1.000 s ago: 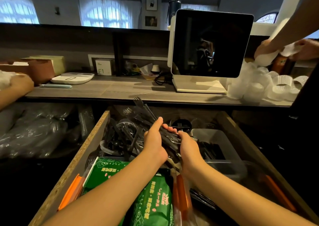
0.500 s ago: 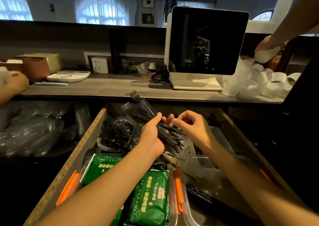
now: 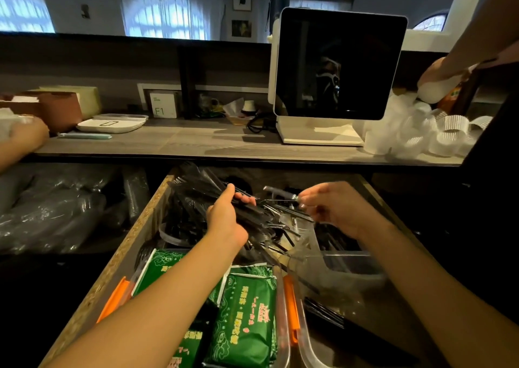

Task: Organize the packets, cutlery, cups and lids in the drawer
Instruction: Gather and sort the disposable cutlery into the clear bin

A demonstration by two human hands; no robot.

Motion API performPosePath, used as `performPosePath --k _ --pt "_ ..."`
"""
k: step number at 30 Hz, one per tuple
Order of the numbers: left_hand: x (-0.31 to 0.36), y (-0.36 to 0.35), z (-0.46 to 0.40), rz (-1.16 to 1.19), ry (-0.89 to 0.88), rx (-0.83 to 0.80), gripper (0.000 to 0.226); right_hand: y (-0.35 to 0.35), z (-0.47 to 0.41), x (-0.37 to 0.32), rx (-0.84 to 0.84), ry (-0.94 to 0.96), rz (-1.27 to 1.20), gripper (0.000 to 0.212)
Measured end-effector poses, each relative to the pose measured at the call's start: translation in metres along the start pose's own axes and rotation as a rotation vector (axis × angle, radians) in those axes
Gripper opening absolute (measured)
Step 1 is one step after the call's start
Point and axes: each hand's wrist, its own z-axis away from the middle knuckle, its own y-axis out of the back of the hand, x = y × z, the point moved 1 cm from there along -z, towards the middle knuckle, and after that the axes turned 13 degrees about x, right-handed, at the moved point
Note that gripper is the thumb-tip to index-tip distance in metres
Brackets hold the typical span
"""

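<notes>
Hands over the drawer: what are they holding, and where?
Left hand grips a bundle of black cutlery mid-length. Right hand pinches one piece's end.

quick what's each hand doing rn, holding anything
Left hand: closed around a bundle of black plastic cutlery over the drawer.
Right hand: pinching one black piece at its fingertips.

Open wooden drawer (image 3: 132, 235), green packets (image 3: 244, 320), black plastic cutlery (image 3: 191, 216), clear bins (image 3: 351, 272) inside
</notes>
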Motion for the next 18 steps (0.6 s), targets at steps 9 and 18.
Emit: performPosePath --k 9,18 --pt "-0.007 -0.013 0.013 -0.135 0.202 -0.246 0.029 0.064 -0.047 0.035 0.442 -0.14 -0.053 0.007" --pt "-0.032 -0.012 0.046 -0.322 0.275 -0.331 0.023 0.055 -0.027 0.04 0.294 0.166 0.329 0.025"
